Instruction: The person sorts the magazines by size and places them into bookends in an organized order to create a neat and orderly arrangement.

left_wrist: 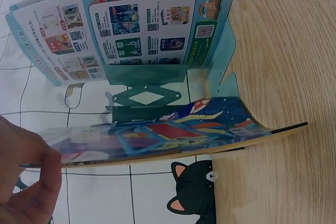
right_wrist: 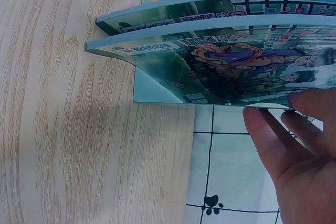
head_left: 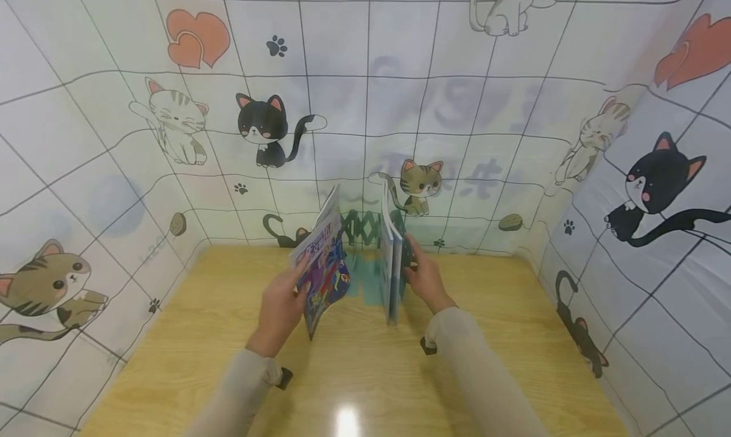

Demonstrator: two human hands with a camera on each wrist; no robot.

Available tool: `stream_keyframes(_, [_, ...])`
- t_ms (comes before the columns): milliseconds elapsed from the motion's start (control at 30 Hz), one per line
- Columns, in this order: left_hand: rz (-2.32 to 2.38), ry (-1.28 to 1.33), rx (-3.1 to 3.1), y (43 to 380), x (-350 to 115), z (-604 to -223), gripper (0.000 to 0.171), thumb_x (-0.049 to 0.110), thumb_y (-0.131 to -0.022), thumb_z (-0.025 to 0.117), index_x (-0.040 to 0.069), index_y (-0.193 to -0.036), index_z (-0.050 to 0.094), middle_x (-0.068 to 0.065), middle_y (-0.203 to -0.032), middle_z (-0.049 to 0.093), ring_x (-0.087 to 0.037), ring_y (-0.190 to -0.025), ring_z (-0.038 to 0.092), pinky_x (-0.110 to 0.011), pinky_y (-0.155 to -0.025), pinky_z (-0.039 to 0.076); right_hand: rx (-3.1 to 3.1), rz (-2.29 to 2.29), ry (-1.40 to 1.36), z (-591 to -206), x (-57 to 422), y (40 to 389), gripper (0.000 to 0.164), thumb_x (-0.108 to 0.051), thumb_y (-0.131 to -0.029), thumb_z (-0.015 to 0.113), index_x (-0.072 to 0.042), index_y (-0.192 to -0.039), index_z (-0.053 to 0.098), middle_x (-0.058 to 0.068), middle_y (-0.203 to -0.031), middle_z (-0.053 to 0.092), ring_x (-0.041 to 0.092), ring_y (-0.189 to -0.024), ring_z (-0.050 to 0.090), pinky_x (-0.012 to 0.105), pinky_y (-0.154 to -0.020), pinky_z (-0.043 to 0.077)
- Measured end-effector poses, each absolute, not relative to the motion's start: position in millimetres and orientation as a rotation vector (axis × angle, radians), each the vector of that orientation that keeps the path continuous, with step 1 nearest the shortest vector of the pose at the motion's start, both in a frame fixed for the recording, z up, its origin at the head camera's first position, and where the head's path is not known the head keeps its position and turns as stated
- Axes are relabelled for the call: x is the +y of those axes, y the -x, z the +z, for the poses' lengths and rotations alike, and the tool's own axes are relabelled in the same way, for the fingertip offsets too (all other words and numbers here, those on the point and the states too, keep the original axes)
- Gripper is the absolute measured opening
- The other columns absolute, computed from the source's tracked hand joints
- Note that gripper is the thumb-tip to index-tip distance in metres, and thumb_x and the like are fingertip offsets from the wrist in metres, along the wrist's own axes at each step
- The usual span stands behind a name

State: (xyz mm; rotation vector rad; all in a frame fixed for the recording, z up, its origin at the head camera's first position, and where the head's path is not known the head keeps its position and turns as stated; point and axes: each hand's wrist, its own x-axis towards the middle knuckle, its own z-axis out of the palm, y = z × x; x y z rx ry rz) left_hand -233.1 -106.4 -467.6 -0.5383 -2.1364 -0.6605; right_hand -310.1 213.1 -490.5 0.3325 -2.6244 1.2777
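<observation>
My left hand (head_left: 282,305) grips a thin, colourful magazine (head_left: 327,269) by its near upper part, and the magazine stands tilted. In the left wrist view its bottom edge bows over the wooden table, with my thumb and fingers at the top of the magazine. To its right, books (head_left: 391,266) with pale blue edges stand upright in a teal expanding bookend (head_left: 361,228). My right hand (head_left: 427,278) touches the right side of these books with extended fingertips. The right wrist view shows the outer book's illustrated cover (right_wrist: 231,61), the fingertips (right_wrist: 253,116) right at its far edge.
The wooden table (head_left: 354,361) ends at a back wall (head_left: 342,107) covered in cat-patterned, gridded sheeting. Similar sheeting closes both sides. A bookend base plate (right_wrist: 155,88) lies under the books on the table. Dark bands show near both cuffs.
</observation>
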Motion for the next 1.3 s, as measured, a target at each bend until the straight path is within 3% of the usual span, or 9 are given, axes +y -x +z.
stream_keyframes(433, [-0.689,0.46,-2.088,238,-89,-472,0.065,-0.015,-0.074,0.069,0.004,-0.135,0.057,-0.023,-0.117,0.064,-0.035,-0.095,0.064,-0.045,-0.072,0.055,-2.653,1.278,-0.311,-489,210,308,0.086,0.009,-0.09,0.06,-0.032,-0.155,0.022,0.028,-0.136,0.05,0.044,-0.113,0.058,0.044,-0.081,0.054])
stream_keyframes(633, [-0.718,0.459,-2.107,243,-84,-473,0.061,-0.015,-0.078,0.064,0.002,-0.136,0.056,-0.023,-0.126,0.06,-0.035,-0.109,0.061,-0.046,-0.086,0.052,-2.656,1.247,-0.308,-489,211,310,0.084,0.008,-0.09,0.061,-0.028,-0.155,0.022,0.026,-0.135,0.051,0.042,-0.111,0.06,0.047,-0.081,0.054])
stream_keyframes(967, [-0.665,0.462,-2.071,255,-79,-482,0.058,-0.014,-0.079,0.066,0.0,-0.135,0.056,-0.023,-0.122,0.062,-0.037,-0.112,0.059,-0.048,-0.09,0.05,-2.669,1.247,-0.291,-490,211,310,0.086,0.007,-0.091,0.06,-0.032,-0.155,0.02,0.027,-0.135,0.051,0.042,-0.112,0.059,0.045,-0.082,0.054])
stream_keyframes(1067, [-0.663,0.461,-2.079,258,-77,-484,0.056,-0.013,-0.081,0.064,0.001,-0.134,0.057,-0.023,-0.116,0.062,-0.036,-0.101,0.059,-0.045,-0.084,0.052,-2.672,1.243,-0.283,-491,212,311,0.088,0.007,-0.091,0.06,-0.037,-0.155,0.018,0.025,-0.136,0.051,0.041,-0.113,0.059,0.045,-0.082,0.054])
stream_keyframes(1200, [-0.654,0.441,-2.095,259,-75,-486,0.053,-0.011,-0.082,0.063,0.004,-0.132,0.06,-0.02,-0.1,0.057,-0.03,-0.083,0.052,-0.043,-0.067,0.051,-2.681,1.247,-0.272,-492,212,312,0.089,0.006,-0.092,0.06,-0.041,-0.154,0.017,0.024,-0.136,0.052,0.039,-0.115,0.058,0.044,-0.082,0.054])
stream_keyframes(1300, [-0.64,0.425,-2.092,260,-74,-487,0.053,-0.01,-0.082,0.064,0.004,-0.133,0.06,-0.02,-0.094,0.054,-0.029,-0.078,0.049,-0.042,-0.062,0.048,-2.686,1.245,-0.276,-492,212,311,0.089,0.006,-0.092,0.06,-0.04,-0.154,0.017,0.024,-0.135,0.052,0.039,-0.114,0.059,0.044,-0.082,0.054])
